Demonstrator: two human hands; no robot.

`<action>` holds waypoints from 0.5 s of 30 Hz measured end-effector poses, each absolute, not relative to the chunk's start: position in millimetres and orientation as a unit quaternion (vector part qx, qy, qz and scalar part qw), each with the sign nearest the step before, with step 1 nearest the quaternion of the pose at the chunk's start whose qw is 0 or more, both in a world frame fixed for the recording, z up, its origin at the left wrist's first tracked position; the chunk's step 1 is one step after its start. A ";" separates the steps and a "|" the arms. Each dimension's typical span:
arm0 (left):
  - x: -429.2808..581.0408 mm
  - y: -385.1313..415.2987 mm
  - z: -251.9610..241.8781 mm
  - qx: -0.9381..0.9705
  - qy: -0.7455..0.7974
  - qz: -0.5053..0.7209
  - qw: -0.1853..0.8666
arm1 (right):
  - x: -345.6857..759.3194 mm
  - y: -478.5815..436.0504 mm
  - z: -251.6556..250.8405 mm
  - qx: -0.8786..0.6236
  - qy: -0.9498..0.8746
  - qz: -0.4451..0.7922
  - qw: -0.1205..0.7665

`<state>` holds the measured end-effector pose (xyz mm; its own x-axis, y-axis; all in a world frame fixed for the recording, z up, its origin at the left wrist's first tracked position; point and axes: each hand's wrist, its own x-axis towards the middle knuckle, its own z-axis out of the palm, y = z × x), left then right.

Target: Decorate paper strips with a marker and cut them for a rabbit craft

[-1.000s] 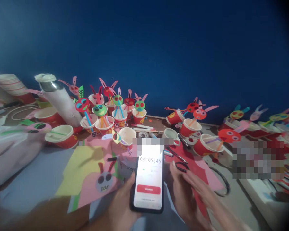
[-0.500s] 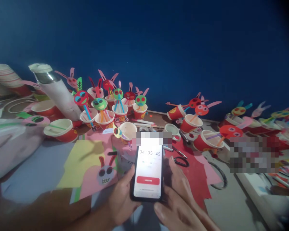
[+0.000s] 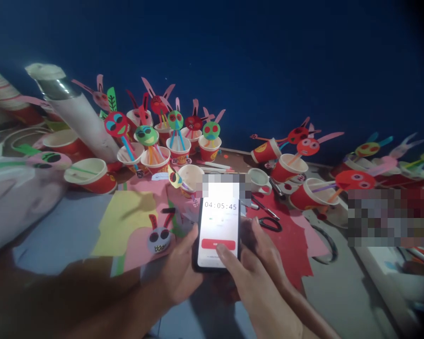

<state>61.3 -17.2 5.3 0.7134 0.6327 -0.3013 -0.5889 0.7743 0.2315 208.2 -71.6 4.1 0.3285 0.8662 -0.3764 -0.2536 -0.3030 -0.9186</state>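
A black-edged phone [image 3: 218, 230] with a lit screen reading 04:05:45 is upright in the middle of the view. My left hand [image 3: 182, 270] holds its left side, thumb along the edge. At the lower right edge is my right hand [image 3: 256, 282], its thumb touching the screen by a red button and its other fingers partly hidden. Just behind it, another hand [image 3: 268, 252] reaches to the phone's right side; whose it is remains unclear. Paper sheets lie below, including a pink one with a grey rabbit face [image 3: 159, 240].
Red-and-white cups with paper rabbit faces, such as a green-faced one [image 3: 211, 132], stand along the back. A wrapped bottle [image 3: 81, 122] leans at left beside stacked cups. Black-handled scissors [image 3: 270, 224], a white mug [image 3: 259, 181], pens and a black ring [image 3: 334, 252] lie nearby.
My right thumb has moved up from below the phone onto its screen. The phone and the table items sit higher in the view, and the right-side cups have shifted rightward.
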 end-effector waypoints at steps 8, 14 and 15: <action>62.0 -16.4 4.7 0.066 0.192 0.316 0.927 | 202.5 -71.6 17.0 -0.683 -0.295 0.448 0.496; 61.3 -17.1 4.5 0.067 0.206 0.311 0.926 | 190.3 -67.3 32.0 -0.688 -0.278 0.491 0.456; 61.3 -17.2 4.2 0.068 0.202 0.309 0.927 | 189.3 -67.4 29.9 -0.692 -0.277 0.492 0.451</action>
<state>61.3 -17.2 4.2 0.7271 0.6008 -0.3322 -0.5461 0.7994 0.2505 189.3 -67.4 29.9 0.3627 0.8260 -0.4314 -0.0607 -0.4410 -0.8954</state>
